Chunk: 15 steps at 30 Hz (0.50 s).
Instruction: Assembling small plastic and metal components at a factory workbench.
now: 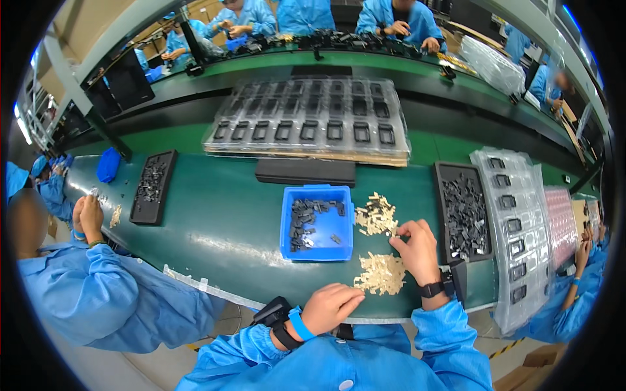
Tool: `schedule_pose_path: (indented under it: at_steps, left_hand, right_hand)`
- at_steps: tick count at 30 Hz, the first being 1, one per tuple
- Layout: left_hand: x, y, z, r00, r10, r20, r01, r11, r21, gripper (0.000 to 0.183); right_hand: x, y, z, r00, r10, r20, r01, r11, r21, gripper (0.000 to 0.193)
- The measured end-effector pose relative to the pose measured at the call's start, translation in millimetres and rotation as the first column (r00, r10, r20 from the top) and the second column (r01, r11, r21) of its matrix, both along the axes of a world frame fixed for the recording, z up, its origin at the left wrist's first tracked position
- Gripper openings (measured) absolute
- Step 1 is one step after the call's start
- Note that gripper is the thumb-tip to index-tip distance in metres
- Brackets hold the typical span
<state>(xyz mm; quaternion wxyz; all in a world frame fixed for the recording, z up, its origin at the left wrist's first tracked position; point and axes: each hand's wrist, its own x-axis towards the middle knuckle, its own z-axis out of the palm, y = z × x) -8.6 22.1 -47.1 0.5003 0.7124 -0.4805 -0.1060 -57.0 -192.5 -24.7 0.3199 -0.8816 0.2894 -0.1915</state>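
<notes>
My right hand reaches over the right edge of the upper pile of small cream-coloured pieces. Its thumb and forefinger are pinched together at the pile's edge; what is between them is too small to make out. Close to the table's front edge, my left hand has its fingers pressed together, tips beside the lower pile of cream pieces. Whatever it may hold is hidden. Left of both piles stands a blue plastic bin with small black parts inside, mostly along its left and far sides.
A black tray of black parts lies at right, beside clear blister trays. Stacked blister trays with black frames stand beyond a black block. Another black tray is at left, near a co-worker. More people work across the line.
</notes>
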Motion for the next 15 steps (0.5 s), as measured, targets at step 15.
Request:
schedule_pose_path:
  at_steps: [15]
  left_hand:
    - [-0.1, -3.2, -23.7, 0.999, -0.022, 0.032, 0.026, 0.994, -0.102, 0.015]
  right_hand:
    - [0.7, -8.4, -16.0, 0.999, 0.037, 0.038, -0.035, 0.997, -0.071, 0.019]
